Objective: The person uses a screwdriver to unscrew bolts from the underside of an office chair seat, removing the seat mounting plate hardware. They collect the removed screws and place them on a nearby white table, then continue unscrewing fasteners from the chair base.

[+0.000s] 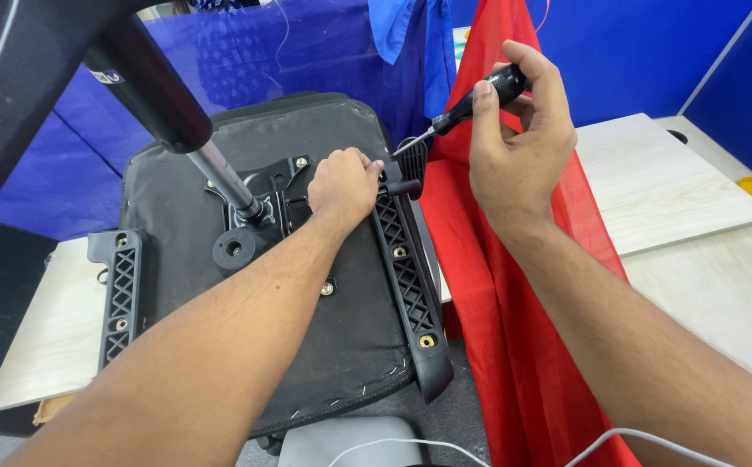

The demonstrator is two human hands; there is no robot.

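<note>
1. Upturned office-chair seat, black fabric underside with stapled edge [341,337], fills the centre of the frame and rests on a pale wood-grain tabletop [39,337].
2. Black metal mounting plate [277,195] with a silver-and-black gas-lift column [177,112] rises from the seat's middle toward the upper left of the frame.
3. Two black plastic lattice armrest brackets: one at the left edge of the seat [119,298], one at the right edge [406,281], each with brass-coloured bolts.
4. Left hand [341,186], centre of the frame: fingers curled together, pressing on the upper end of the right bracket.
5. Right hand [514,143], upper right of centre: fingers clamped on the black handle of a slim screwdriver [462,108], its silver tip at the top of the right bracket, just beside the left hand.
6. Red cloth [497,285] hangs to the right of the seat; blue partition panels [618,52] stand behind.
</note>
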